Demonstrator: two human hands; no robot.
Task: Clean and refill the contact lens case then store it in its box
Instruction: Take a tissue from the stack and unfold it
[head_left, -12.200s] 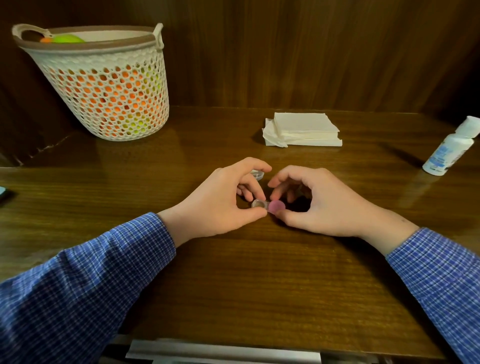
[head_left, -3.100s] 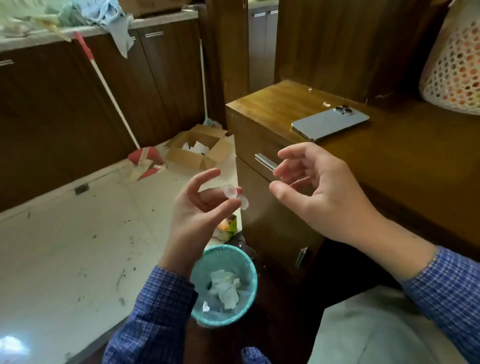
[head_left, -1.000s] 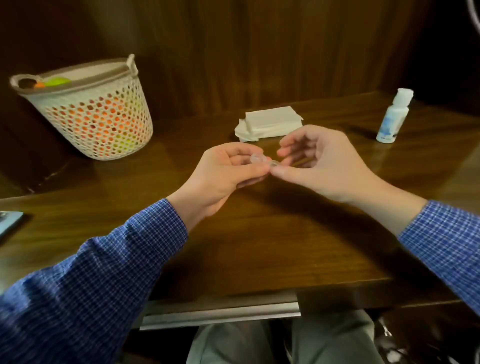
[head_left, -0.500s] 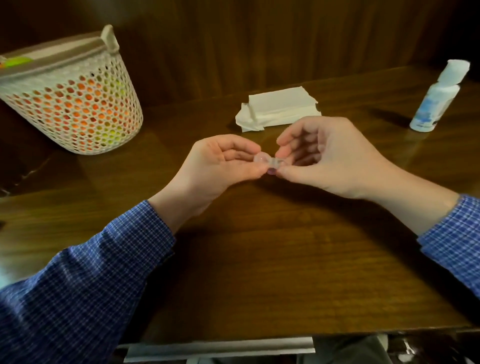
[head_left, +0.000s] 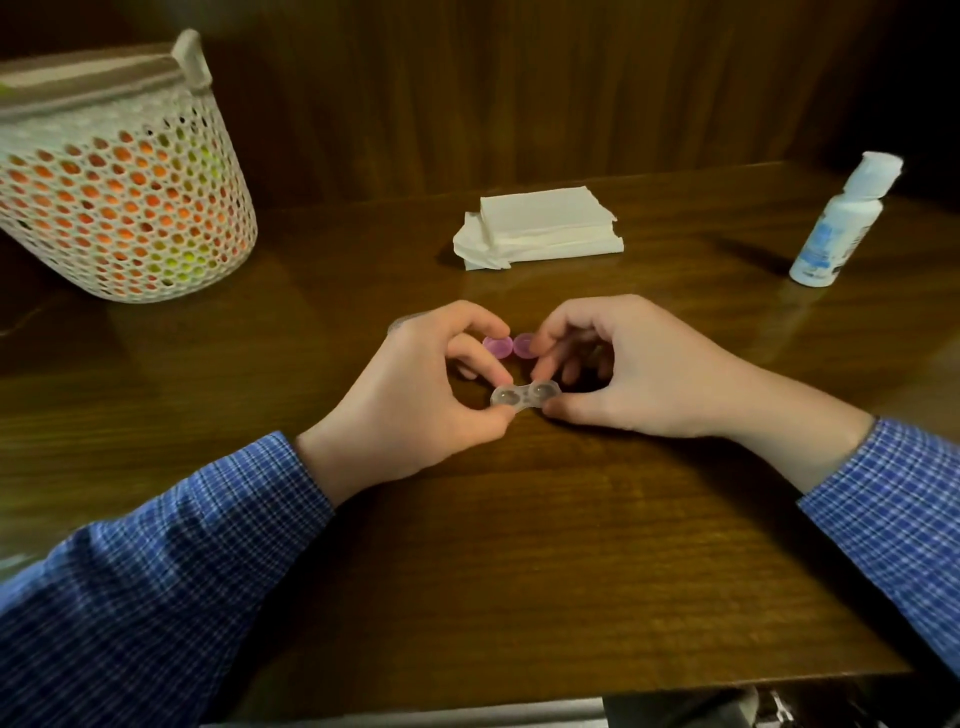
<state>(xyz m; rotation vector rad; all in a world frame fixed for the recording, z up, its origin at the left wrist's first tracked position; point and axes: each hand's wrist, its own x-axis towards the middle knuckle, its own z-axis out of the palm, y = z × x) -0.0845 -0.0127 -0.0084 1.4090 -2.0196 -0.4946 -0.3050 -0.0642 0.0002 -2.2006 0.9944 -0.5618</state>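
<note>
Between both sets of fingertips sits the clear contact lens case (head_left: 524, 398), low over the wooden table (head_left: 519, 561) — the left hand (head_left: 415, 395) pinches its left well, the right hand (head_left: 623, 374) pinches the right, wells facing up. Just beyond the fingers lie two pink caps (head_left: 511, 346). Probably the case is being set down for wiping or refilling — keep it level and release both ends together. Further off wait the folded tissues (head_left: 540, 228) and the solution bottle (head_left: 841, 223).

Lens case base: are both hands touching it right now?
Touching. The head view shows the left hand pinching the left end of the lens case base and the right hand pinching its right end.
</note>
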